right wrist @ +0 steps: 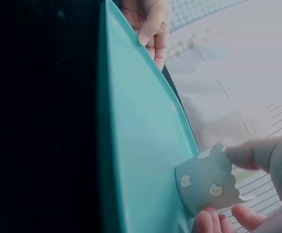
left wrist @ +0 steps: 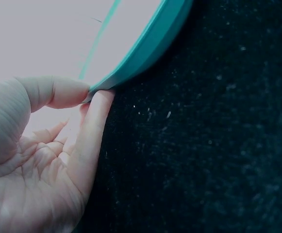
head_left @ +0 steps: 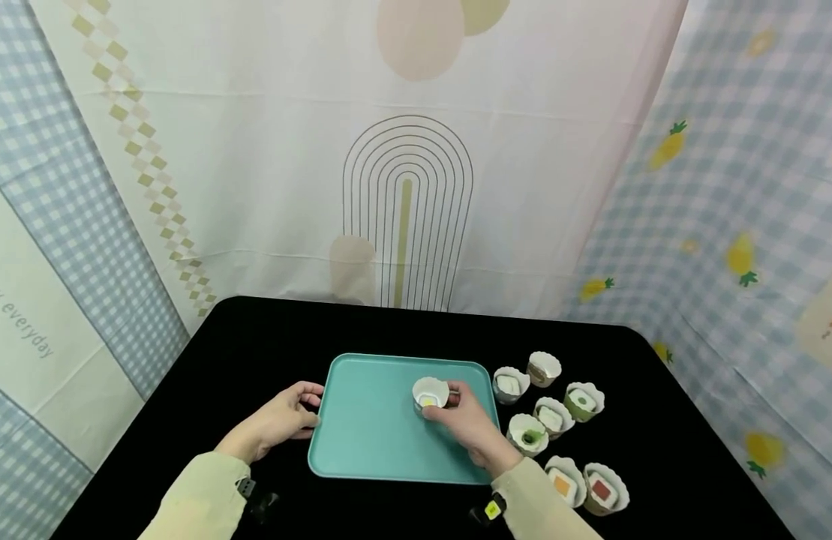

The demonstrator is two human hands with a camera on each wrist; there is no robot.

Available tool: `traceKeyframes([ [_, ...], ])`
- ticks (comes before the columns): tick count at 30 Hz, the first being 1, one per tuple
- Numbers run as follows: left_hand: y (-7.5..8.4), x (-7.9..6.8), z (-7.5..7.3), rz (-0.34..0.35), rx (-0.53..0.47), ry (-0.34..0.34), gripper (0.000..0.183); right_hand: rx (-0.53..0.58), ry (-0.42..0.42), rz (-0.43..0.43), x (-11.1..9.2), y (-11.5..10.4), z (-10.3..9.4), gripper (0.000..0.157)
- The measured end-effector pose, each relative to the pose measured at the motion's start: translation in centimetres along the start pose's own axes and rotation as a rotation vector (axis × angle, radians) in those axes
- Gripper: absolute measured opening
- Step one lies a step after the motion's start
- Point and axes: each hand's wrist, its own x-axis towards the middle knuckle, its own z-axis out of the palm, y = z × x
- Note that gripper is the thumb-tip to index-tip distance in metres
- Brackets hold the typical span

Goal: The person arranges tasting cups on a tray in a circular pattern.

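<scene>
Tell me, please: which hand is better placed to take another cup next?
Right hand, probably: though holding a cup, it is nearer the other cups; the left hand grips the tray across from them.

Across the centre of the head view we see a pale hanging cloth (head_left: 267, 165), creased horizontally and printed with an arch of thin dark lines (head_left: 407, 225). A checkered band (head_left: 145, 150) slants down its left side. At far left we find a blue-and-white gingham drape (head_left: 24, 82) with a white panel (head_left: 24, 352) reading "everyday"; at right, gingham fabric (head_left: 699, 195) bears yellow fruit. Below, we look onto a black tabletop (head_left: 267, 345) with rounded far corners.
</scene>
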Motion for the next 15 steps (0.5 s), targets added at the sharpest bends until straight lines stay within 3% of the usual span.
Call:
traceKeyframes([
  [4, -0.1, 0.0, 0.0, -0.008, 0.003, 0.001, 0.05, -0.029, 0.077, -0.013, 0.7, -0.3, 0.7, 0.062],
  [15, -0.3, 0.2, 0.4, 0.01, 0.012, 0.021, 0.049, 0.061, 0.214, -0.006, 4.1, -1.2, 2.5, 0.054],
])
